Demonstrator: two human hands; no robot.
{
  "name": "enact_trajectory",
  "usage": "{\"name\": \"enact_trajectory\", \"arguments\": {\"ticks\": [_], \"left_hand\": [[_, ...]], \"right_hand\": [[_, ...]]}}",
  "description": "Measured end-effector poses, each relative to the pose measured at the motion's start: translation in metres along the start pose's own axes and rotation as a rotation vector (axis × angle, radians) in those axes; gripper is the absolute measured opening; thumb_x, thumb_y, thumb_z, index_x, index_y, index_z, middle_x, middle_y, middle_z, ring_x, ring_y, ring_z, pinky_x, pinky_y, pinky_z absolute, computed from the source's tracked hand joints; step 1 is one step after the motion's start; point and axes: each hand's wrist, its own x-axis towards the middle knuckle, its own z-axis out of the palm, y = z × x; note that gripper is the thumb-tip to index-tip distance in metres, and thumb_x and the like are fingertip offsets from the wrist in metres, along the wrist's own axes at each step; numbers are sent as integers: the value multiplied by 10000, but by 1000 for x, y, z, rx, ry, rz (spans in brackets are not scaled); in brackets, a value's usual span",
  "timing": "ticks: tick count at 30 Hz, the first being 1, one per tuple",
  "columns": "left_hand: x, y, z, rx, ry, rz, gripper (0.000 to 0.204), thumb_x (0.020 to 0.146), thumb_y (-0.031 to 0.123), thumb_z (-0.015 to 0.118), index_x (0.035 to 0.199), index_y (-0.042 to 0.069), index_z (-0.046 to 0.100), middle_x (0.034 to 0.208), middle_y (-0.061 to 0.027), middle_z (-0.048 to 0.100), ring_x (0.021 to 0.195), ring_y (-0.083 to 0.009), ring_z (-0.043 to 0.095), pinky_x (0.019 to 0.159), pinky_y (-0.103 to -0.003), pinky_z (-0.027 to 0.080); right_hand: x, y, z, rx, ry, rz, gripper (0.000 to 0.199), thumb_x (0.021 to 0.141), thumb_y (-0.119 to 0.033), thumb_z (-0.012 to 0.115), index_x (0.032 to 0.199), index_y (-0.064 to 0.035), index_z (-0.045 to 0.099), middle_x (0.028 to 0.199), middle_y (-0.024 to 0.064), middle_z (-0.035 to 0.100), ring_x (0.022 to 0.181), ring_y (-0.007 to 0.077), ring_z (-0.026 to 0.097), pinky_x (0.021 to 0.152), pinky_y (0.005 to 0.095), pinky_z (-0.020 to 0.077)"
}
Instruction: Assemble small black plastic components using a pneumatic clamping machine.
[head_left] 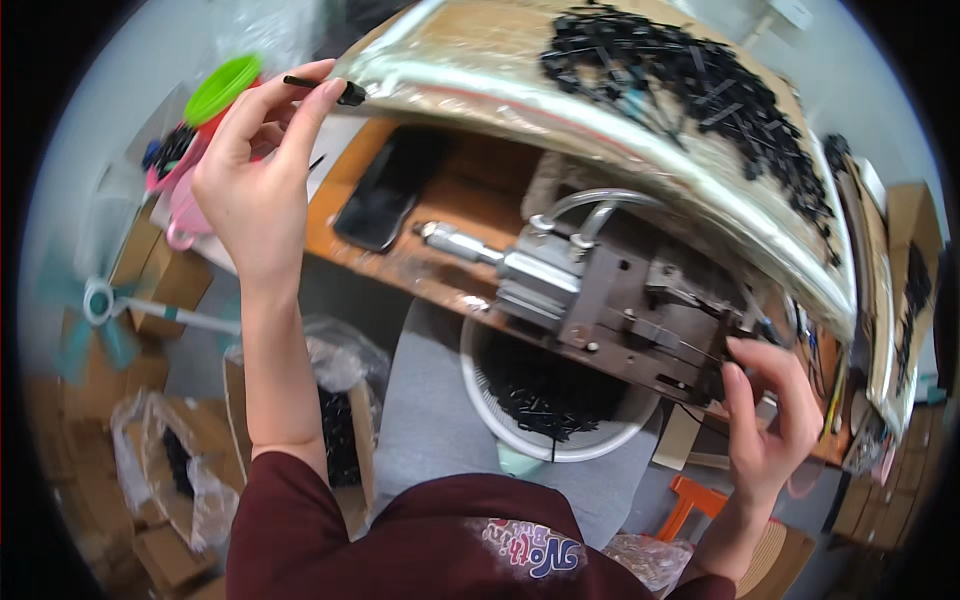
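Observation:
Raised at the upper left, my left hand [258, 185] pinches a small black part [351, 94] with a thin stem between thumb and fingers. My right hand [772, 420] is at the right end of a dark metal fixture [640, 310], its thumb and forefinger curled close together against the edge. Whatever lies between those fingertips is too small to make out. A silver air cylinder [535, 285] with clear tubing joins the fixture's left side. Below it, a white basket [472, 385] holds many black parts [550, 395].
A black phone [392, 190] lies on the wooden bench [335, 185]. Beyond, a plastic-edged tray [480, 85] carries a heap of thin black pieces [690, 85]. A green-rimmed container [222, 90] and a fan [98, 300] are on the left; an orange tool [690, 508] is lower right.

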Motion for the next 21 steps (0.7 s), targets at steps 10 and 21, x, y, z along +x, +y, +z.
{"name": "enact_trajectory", "arguments": {"ticks": [10, 21], "left_hand": [[-15, -113, -34, 551, -300, -230, 186, 822, 139, 743, 974, 33, 755, 790, -95, 730, 687, -123, 666, 645, -268, 505], [1, -141, -12, 528, -382, -177, 384, 746, 201, 772, 1083, 22, 731, 987, -202, 720, 932, -316, 704, 847, -375, 521]], "right_hand": [[-34, 9, 17, 251, -104, 165, 205, 810, 88, 658, 1012, 53, 655, 925, 126, 696, 588, 86, 567, 554, 199, 433], [-36, 0, 10, 233, -54, 193, 289, 786, 73, 680, 1072, 42, 652, 901, 118, 708, 610, 71, 556, 555, 194, 419]]}}
